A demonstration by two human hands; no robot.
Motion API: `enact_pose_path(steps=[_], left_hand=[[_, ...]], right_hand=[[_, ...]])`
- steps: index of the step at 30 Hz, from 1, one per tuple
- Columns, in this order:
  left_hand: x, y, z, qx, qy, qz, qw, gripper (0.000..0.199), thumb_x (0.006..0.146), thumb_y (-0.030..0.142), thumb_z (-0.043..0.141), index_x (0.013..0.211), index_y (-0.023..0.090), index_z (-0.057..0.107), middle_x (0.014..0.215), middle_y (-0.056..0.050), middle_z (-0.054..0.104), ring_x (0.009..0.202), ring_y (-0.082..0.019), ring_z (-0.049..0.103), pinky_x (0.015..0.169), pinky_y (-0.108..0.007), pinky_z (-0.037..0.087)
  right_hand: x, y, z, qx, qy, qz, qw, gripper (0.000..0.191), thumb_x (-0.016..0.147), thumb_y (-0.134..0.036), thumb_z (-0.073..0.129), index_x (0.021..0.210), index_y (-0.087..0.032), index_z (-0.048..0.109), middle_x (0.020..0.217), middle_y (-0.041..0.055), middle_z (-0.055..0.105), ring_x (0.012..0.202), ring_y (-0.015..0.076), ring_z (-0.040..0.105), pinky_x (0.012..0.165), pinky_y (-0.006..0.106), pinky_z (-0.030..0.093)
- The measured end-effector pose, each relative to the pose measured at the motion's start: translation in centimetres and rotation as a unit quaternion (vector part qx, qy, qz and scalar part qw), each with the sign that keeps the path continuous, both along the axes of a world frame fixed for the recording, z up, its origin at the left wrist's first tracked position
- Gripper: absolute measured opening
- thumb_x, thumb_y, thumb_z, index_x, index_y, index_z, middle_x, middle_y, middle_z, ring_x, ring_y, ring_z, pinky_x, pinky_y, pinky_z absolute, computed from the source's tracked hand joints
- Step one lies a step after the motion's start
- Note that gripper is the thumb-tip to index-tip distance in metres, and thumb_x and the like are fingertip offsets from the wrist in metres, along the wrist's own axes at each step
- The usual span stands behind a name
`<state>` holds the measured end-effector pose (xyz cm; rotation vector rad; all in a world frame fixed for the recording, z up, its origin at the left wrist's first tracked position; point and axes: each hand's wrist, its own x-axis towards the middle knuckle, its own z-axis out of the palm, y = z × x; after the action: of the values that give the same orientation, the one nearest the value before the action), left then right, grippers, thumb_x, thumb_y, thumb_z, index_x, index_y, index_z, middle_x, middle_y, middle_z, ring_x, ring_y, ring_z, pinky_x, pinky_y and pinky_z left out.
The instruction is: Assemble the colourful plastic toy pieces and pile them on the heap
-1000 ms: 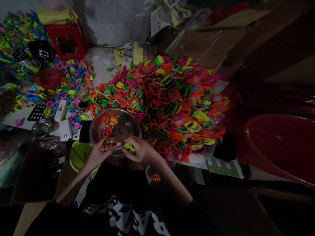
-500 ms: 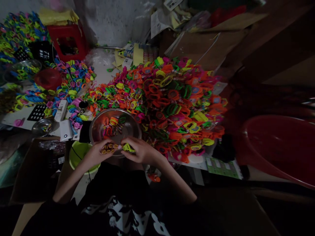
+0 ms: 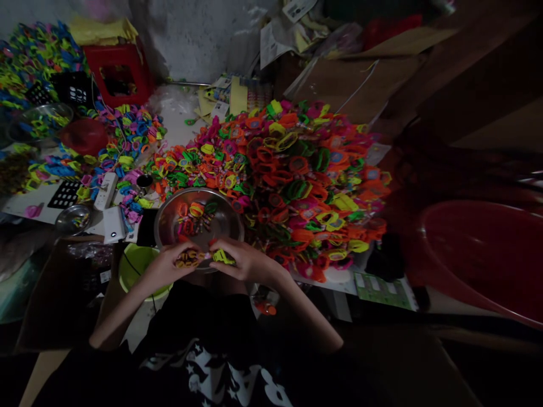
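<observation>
Over the near rim of a steel bowl [image 3: 224,217], both hands are close together. My left hand [image 3: 169,263] is closed on one end of a brown-and-yellow patterned strip [image 3: 187,259], perhaps wrapped candy. My right hand [image 3: 244,261] pinches a yellow-green plastic toy watch [image 3: 223,257]. Strip and watch meet between the hands at a small pale part; how they join is too small to tell. Several orange, yellow and green toy watches [image 3: 195,209] with thin patterned strips lie in the bowl.
A large heap of bright toy watches [image 3: 297,186] covers the table beyond and right of the bowl. Leftward are a power strip [image 3: 106,191], a white power bank [image 3: 113,224] and a small metal dish [image 3: 72,219]. A lime basin [image 3: 131,265] stands below; a red tub [image 3: 483,254] is right.
Both hands keep their hold over the bowl and have barely moved. A bit of red-orange now shows beside the right fingertips. The view has shifted very slightly.
</observation>
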<state>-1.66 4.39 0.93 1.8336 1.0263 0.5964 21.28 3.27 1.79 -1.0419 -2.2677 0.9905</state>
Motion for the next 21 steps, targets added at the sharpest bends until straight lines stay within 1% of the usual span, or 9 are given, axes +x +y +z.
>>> enact_pose_path(steps=[3,5,8,10,12,14,16,17,21], left_hand=[[0.1,-0.1,0.8,0.013,0.009,-0.027,1.0,0.018,0.074,0.021,0.062,0.091,0.022,0.066,0.087,-0.001,0.069,0.079,-0.016,0.064,0.073,-0.022,0.048],[0.2,-0.1,1.1,0.015,0.013,-0.045,0.999,0.017,0.075,0.02,0.061,0.091,0.022,0.066,0.087,-0.001,0.069,0.079,-0.016,0.063,0.073,-0.022,0.047],[0.3,0.0,1.4,0.009,0.009,-0.071,0.997,0.018,0.075,0.018,0.059,0.092,0.022,0.066,0.091,-0.002,0.069,0.084,-0.017,0.063,0.078,-0.024,0.047],[0.3,0.2,1.6,0.006,0.004,-0.095,0.995,0.019,0.075,0.016,0.059,0.092,0.022,0.066,0.092,-0.003,0.069,0.087,-0.018,0.063,0.08,-0.025,0.046],[0.2,0.5,1.8,0.004,0.0,-0.13,0.992,0.018,0.076,0.017,0.058,0.092,0.022,0.066,0.092,-0.004,0.069,0.088,-0.018,0.063,0.08,-0.025,0.046],[0.1,0.7,1.7,-0.003,-0.003,-0.16,0.987,0.017,0.078,0.018,0.058,0.092,0.021,0.066,0.092,-0.004,0.07,0.086,-0.018,0.064,0.078,-0.024,0.047],[0.0,0.9,0.9,-0.008,0.001,-0.165,0.986,0.016,0.078,0.02,0.058,0.092,0.021,0.066,0.091,-0.004,0.07,0.084,-0.018,0.065,0.076,-0.024,0.048],[-0.1,1.0,0.2,-0.01,0.007,-0.154,0.988,0.016,0.078,0.021,0.059,0.093,0.02,0.066,0.091,-0.005,0.07,0.083,-0.018,0.065,0.075,-0.024,0.048],[-0.4,1.9,-3.9,-0.04,0.036,-0.057,0.997,0.025,0.078,0.033,0.06,0.097,0.017,0.065,0.089,-0.006,0.072,0.08,-0.019,0.067,0.074,-0.027,0.052]], right_hand=[[0.0,-0.1,-0.3,-0.011,-0.021,0.012,1.0,0.019,0.088,-0.034,0.054,0.101,-0.021,0.055,0.095,0.0051,0.063,0.087,0.0177,0.06,0.074,0.028,0.046],[0.0,0.0,-0.5,0.003,-0.031,0.018,0.999,0.02,0.089,-0.036,0.052,0.099,-0.02,0.056,0.092,0.0053,0.063,0.084,0.0176,0.06,0.072,0.027,0.046],[0.2,0.2,-0.8,0.031,-0.026,0.033,0.999,0.021,0.09,-0.037,0.049,0.092,-0.018,0.058,0.084,0.0049,0.062,0.076,0.0166,0.058,0.067,0.026,0.044],[0.3,0.4,-0.9,0.031,-0.007,0.051,0.998,0.021,0.091,-0.037,0.049,0.088,-0.019,0.059,0.081,0.0039,0.061,0.074,0.0157,0.057,0.067,0.026,0.043],[0.5,0.6,-1.1,0.008,0.015,0.079,0.997,0.02,0.09,-0.036,0.049,0.089,-0.019,0.06,0.081,0.0032,0.062,0.075,0.015,0.057,0.069,0.025,0.043],[0.5,0.8,-1.4,-0.038,0.037,0.102,0.993,0.02,0.09,-0.035,0.05,0.092,-0.018,0.061,0.083,0.0028,0.063,0.076,0.0147,0.058,0.07,0.025,0.044],[0.3,0.9,-1.9,-0.083,0.047,0.1,0.99,0.022,0.089,-0.037,0.052,0.093,-0.018,0.062,0.084,0.0023,0.065,0.077,0.0145,0.059,0.07,0.024,0.045],[0.2,1.0,-2.2,-0.097,0.047,0.092,0.99,0.022,0.089,-0.037,0.052,0.093,-0.017,0.062,0.086,0.0023,0.065,0.078,0.0146,0.06,0.07,0.023,0.045],[0.3,1.5,-3.4,-0.111,0.014,0.092,0.989,0.022,0.09,-0.034,0.051,0.097,-0.017,0.063,0.097,0.0033,0.067,0.088,0.0146,0.06,0.079,0.024,0.046]])
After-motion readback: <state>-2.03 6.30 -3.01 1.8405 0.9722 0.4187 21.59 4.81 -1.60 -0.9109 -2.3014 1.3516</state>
